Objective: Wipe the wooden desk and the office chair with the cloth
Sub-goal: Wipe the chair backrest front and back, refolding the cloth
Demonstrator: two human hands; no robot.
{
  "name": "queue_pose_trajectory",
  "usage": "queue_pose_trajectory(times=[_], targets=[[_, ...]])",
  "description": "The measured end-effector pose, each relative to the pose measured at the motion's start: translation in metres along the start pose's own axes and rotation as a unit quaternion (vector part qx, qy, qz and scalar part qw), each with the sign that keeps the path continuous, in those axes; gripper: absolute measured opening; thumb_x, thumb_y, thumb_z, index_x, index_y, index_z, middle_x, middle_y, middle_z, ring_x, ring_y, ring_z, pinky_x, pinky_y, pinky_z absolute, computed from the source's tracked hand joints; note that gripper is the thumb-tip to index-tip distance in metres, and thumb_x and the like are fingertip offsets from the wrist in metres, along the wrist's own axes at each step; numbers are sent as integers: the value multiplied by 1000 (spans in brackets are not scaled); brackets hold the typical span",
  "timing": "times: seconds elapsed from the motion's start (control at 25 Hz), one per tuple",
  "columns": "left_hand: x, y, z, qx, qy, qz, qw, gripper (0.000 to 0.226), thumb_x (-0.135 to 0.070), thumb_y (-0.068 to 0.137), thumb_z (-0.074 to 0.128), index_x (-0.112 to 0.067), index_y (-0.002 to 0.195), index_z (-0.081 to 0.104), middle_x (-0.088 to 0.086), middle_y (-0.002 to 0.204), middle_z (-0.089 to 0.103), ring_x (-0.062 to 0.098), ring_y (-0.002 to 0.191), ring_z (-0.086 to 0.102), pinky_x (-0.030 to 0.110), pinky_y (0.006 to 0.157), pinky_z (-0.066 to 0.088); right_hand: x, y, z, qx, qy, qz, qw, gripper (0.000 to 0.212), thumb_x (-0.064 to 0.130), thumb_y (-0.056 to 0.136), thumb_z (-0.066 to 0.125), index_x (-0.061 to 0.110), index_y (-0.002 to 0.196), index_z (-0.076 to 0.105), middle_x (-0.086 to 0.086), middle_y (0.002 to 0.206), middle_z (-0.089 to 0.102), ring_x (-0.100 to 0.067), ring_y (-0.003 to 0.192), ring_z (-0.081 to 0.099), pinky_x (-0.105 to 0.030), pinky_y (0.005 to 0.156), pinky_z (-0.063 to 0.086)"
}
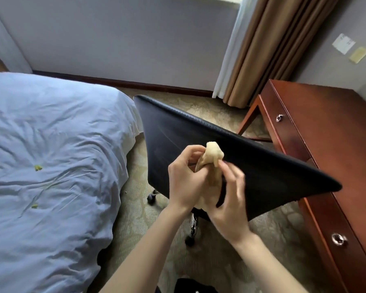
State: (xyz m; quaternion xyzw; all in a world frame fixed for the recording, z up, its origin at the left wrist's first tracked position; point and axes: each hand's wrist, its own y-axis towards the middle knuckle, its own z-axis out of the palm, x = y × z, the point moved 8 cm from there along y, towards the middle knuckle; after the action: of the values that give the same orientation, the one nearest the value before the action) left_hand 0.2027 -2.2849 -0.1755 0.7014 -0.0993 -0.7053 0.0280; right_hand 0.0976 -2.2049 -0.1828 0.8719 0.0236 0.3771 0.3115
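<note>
Beside the wooden desk (336,136), left hand (186,183) and right hand (229,205) grip cloth (213,154).

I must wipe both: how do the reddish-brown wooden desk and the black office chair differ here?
The reddish-brown wooden desk is glossy, with metal drawer pulls; the black office chair has a stitched edge. The desk stands on straight legs, the chair on castors. The left hand and right hand hold the beige cloth in front of the chair, not the desk. Both stand on the patterned carpet.
</note>
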Motion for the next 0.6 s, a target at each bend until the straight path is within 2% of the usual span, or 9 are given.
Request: queue_pose_trajectory(times=[0.04,0.12,0.16,0.28,0.44,0.6], targets=[[0,-1,-3,17,0,-12,1000,20,-15,70,68,-27,86,65,-10,77,68,5,74,65,22,69,53,1,-9,17,30,38,44,998,77,14,80,73,24,143,30,-5,140,31,-13,130,39,-30,105,40],[-1,4,-12,69,10,-25,997,17,-14,77,70,-21,91,66,-5,80,69,9,78,66,26,70,53,11,-6,38,3,71,96,993,86,12,81,74,36,145,23,10,145,22,-7,131,38,-23,103,41],[-2,5,-16,96,14,-28,995,17,-12,80,70,-19,96,66,-4,83,69,11,80,66,26,71,53,17,0,44,-32,73,112,991,82,11,83,71,39,145,24,13,143,23,-5,129,40,-22,101,42],[-3,10,-32,180,5,-22,983,29,-4,85,64,-15,112,63,-3,97,70,12,91,67,26,79,53,30,17,51,-141,70,125,980,57,19,91,60,33,141,37,7,137,33,-10,124,46,-23,96,47],[12,27,-52,236,14,31,971,36,-2,89,60,-15,122,61,-6,113,68,7,110,61,26,95,48,21,29,58,-187,-27,31,981,48,5,84,66,17,130,54,-3,123,52,-19,115,52,-25,95,47],[64,42,-66,186,46,104,976,37,-6,89,60,-22,122,60,-15,118,64,1,115,56,19,97,43,-2,27,80,-265,-131,-149,944,39,2,88,58,20,122,56,-6,115,59,-21,102,51,-33,89,48]])
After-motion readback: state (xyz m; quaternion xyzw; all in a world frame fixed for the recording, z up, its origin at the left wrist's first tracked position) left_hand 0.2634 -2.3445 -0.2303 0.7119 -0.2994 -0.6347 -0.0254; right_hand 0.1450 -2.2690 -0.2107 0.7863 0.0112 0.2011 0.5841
